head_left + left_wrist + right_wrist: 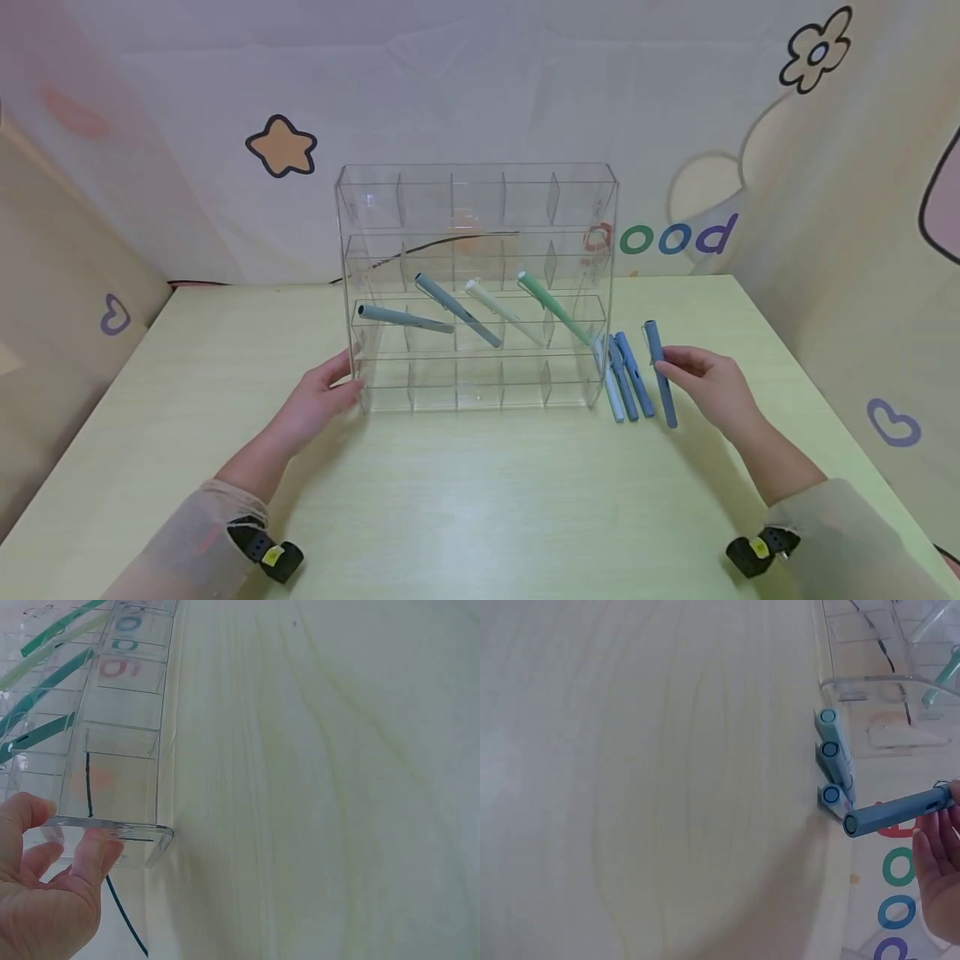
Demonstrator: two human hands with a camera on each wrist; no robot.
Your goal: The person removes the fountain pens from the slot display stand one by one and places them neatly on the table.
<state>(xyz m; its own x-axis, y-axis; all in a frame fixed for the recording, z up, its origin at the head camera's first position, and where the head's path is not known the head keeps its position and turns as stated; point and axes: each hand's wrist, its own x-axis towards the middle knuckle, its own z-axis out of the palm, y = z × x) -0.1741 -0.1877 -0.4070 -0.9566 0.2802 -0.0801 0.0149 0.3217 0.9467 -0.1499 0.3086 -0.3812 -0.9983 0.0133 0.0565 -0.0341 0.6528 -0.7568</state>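
Observation:
A clear acrylic rack with rows of compartments stands upright on the table. My left hand grips its lower left side edge, thumb and fingers on either side of the panel in the left wrist view. Slanting in the rack are two grey-blue pens, a pale green pen and a green pen. To the right, my right hand pinches a blue pen by its middle, clip end up and tilted. Three other blue pens lie side by side between it and the rack.
The light wooden table reaches back to a pale printed cloth with a star, flower and letters. Cloth also hangs at both sides. A dark cord shows behind the rack.

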